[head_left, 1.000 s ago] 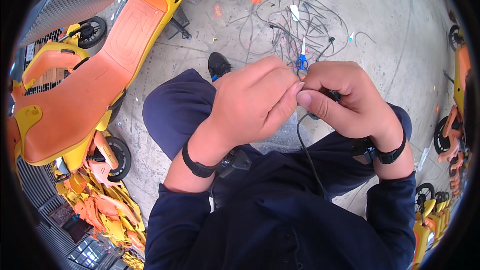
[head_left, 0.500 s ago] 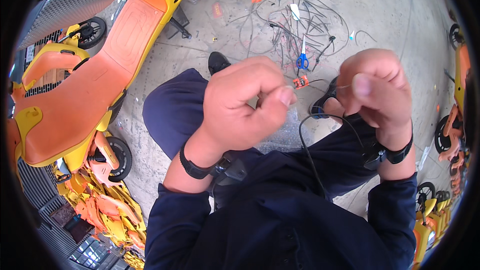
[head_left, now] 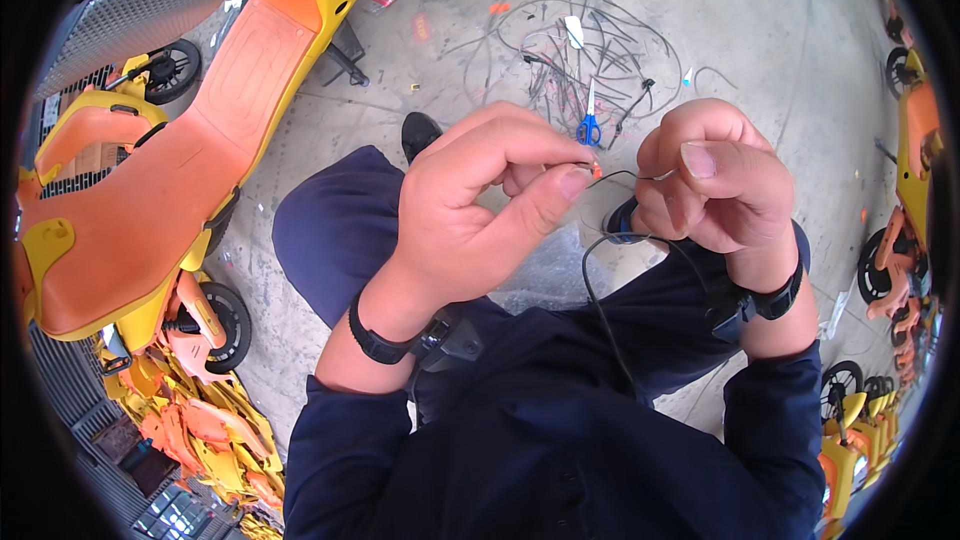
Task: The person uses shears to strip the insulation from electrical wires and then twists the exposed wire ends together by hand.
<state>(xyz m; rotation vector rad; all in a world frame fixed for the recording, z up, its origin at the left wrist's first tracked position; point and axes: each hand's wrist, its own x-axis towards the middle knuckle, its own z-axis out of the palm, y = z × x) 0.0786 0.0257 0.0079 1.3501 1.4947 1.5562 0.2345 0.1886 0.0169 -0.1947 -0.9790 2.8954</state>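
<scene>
Between my two hands runs a thin dark wire point(head_left: 625, 174), slightly bent. My left hand point(head_left: 470, 205) is closed in a pinch, thumb against forefinger, on one end of it. Thumb and curled fingers of my right hand point(head_left: 735, 180) grip the other end; the tip inside them is hidden. Below, a black cable point(head_left: 590, 290) loops over my lap near my right wrist. Past my left fingertips, a small orange thing point(head_left: 597, 171) on the floor is mostly covered. Blue-handled scissors point(head_left: 589, 129) lie beyond my hands.
Cut wires and cables point(head_left: 560, 90) lie heaped on the concrete floor ahead, with a white piece point(head_left: 574, 32) among them. A yellow and orange scooter body point(head_left: 215, 130) stands at left, above piled yellow and orange parts point(head_left: 205, 430). More scooters point(head_left: 850, 440) line the right side.
My hands have come slightly nearer each other, and the left fingers have loosened from a tighter curl into a pinch. The wire between them shows more plainly. The whole view has shifted slightly.
</scene>
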